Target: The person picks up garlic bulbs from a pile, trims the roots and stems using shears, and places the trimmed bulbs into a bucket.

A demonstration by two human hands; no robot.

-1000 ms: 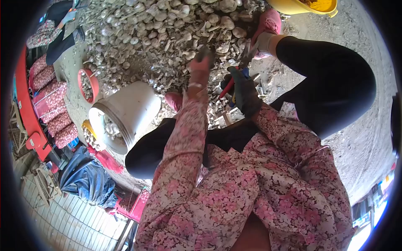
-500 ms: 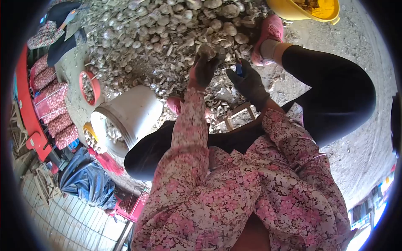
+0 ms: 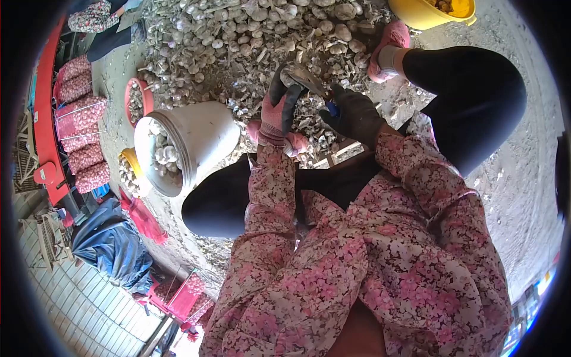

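Pink-and-grey fabric covers the left hand [image 3: 278, 107], a work glove whose fingers are curled closed around a pale, papery garlic bulb [image 3: 295, 74] held up just above the person's knees. Beside it, the right hand [image 3: 354, 113] wears a dark glove and is clenched on a small cutting tool with a blue handle [image 3: 332, 108]; the tool's metal blades [image 3: 312, 80] reach up and left to the bulb and seem to touch it, though the blur there makes the contact hard to confirm. Both sleeves are a pink floral print, and the legs below are in black trousers, with a pink shoe [image 3: 389, 44] and pale sock planted at the edge of a large heap of dusty grey-white garlic bulbs and cut stalks [image 3: 238, 35] that spreads across the ground ahead of the hands. Left of the left hand stands a tilted white plastic bucket [image 3: 196, 140] with trimmed garlic inside (its mouth faces away from the person). Near it sit a small red basin [image 3: 132, 89] and a smaller yellow tub [image 3: 125, 160], both holding garlic. Pink mesh sacks of garlic [image 3: 80, 128] lie further left, and a yellow plastic bowl [image 3: 416, 15] rests near the shoe.
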